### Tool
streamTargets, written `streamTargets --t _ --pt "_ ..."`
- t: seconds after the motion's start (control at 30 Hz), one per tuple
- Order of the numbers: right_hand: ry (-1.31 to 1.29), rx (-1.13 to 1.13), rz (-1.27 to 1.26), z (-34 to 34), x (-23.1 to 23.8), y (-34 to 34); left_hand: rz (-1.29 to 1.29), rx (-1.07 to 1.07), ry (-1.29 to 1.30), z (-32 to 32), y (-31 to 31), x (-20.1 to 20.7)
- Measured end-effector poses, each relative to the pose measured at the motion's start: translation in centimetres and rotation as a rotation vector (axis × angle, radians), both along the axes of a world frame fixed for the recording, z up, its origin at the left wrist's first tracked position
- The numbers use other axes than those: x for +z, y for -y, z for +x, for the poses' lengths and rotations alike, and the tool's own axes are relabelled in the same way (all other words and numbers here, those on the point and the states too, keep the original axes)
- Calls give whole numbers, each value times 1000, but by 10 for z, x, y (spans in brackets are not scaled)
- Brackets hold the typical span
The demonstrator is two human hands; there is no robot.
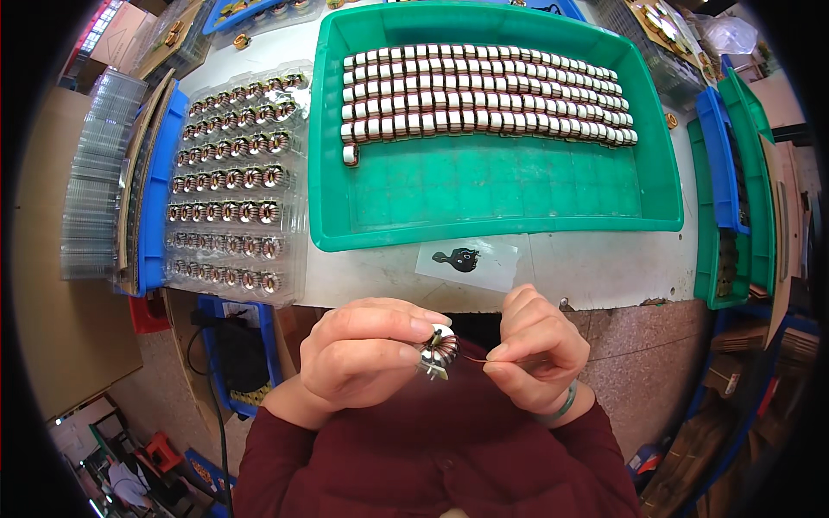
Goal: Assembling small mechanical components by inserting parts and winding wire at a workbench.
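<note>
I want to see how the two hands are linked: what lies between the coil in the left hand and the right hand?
In the head view, a thin wire spans the gap from the coil to the pinching right hand.

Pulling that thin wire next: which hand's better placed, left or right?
Right, likely: the right hand pinches the thin wire beside the coil, while the left hand is occupied holding the coil.
</note>
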State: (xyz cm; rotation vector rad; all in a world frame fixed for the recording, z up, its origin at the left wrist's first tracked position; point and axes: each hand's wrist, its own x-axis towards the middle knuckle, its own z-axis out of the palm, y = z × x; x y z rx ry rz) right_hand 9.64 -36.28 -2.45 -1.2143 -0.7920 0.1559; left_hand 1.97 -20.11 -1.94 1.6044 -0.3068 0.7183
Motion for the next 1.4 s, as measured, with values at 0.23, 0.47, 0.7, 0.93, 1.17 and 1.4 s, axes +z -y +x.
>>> streamTargets --t 0.23,0.47,0.7,0.93,1.17,1.4 --pt "90 -53 -40 1 -1 1 24 16 1 0 0 -1" --pt "138 -68 -58 1 -1 3 21 30 3 0 0 -2" --pt "175 -88 -99 0 -2 3 8 26 2 0 1 -3" --pt "170 -93 -110 1 -1 2 -69 -13 -49 -1 1 -3" --pt "-65 80 15 1 -7 2 -379 -94 -208 -4 0 -5" --pt "-754 366 389 -6 -13 3 -569 -108 -377 -5 3 -3"
